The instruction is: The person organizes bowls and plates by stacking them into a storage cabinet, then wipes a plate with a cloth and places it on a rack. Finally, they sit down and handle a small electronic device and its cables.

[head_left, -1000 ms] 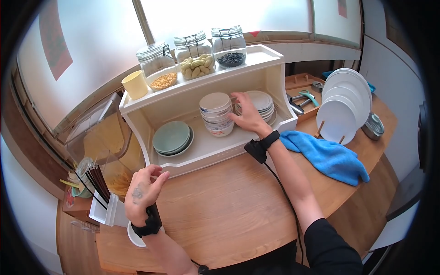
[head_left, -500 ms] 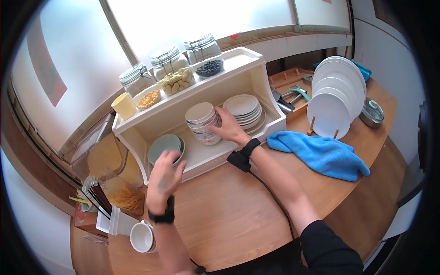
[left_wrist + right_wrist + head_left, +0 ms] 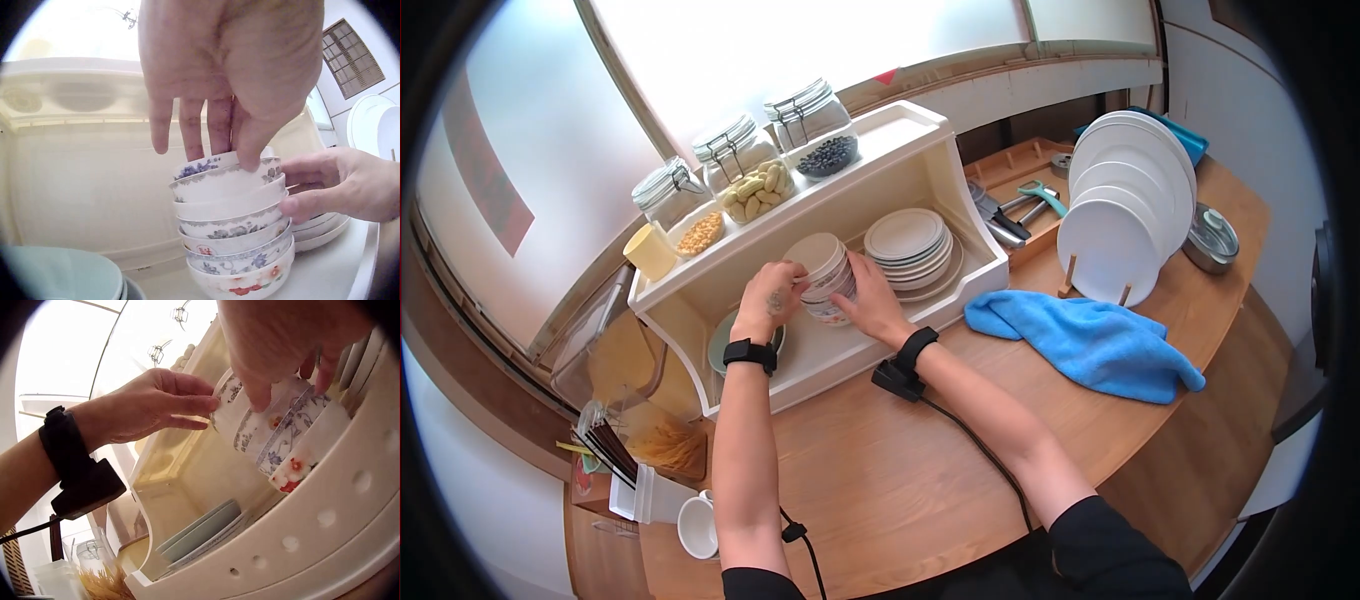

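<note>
A stack of several small white bowls (image 3: 234, 232) with floral patterns stands inside the cream shelf unit (image 3: 840, 374). My left hand (image 3: 768, 300) reaches down from above and pinches the rim of the top bowls, thumb on the near side. Around the right side of the stack my right hand (image 3: 874, 298) grips lower down, its thumb on the outer walls in the left wrist view. Green plates (image 3: 59, 275) lie left of the bowls, partly hidden by my left wrist in the head view. White plates (image 3: 905, 235) are piled to the right.
Glass jars (image 3: 745, 180) and a yellow cup (image 3: 650, 252) stand on the unit's top. A blue cloth (image 3: 1090, 345) lies at right, before racked white plates (image 3: 1110, 250). White cups (image 3: 698, 526) and a chopstick holder (image 3: 655, 495) are at left. A cable (image 3: 975, 440) crosses the tabletop.
My left hand has moved up and forward from over the table to the top of the bowls. My right hand has closed in on the stack's right side. The head view has shifted right.
</note>
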A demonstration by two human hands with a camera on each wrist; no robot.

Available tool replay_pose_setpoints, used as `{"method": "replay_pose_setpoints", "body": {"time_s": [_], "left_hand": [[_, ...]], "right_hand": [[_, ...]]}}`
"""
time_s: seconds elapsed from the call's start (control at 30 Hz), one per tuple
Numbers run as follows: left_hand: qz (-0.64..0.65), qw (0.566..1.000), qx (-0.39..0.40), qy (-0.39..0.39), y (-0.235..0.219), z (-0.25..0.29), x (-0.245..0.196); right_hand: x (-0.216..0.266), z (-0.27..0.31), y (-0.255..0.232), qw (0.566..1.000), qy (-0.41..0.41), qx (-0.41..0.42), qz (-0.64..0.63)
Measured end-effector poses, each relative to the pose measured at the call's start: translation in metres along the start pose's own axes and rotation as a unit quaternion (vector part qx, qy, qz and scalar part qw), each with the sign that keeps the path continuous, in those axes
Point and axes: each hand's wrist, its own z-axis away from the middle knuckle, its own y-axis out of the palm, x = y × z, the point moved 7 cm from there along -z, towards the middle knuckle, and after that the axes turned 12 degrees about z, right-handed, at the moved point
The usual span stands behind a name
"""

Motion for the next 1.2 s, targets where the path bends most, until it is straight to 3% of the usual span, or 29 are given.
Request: {"method": "replay_pose_setpoints", "body": {"time_s": [0.47, 0.93, 1.2], "left_hand": [[-0.005, 0.997, -0.031, 0.074, 0.008, 0.008, 0.002], [-0.039, 0.998, 0.053, -0.022, 0.014, -0.006, 0.006], [-0.016, 0.998, 0.059, -0.027, 0.011, -0.010, 0.011]], "right_hand": [[0.003, 0.002, -0.002, 1.000, 0.000, -0.001, 0.024], [0.005, 0.002, -0.005, 0.999, 0.016, 0.013, 0.035], [0.002, 0.003, -0.003, 0.999, 0.007, 0.015, 0.043]]}}
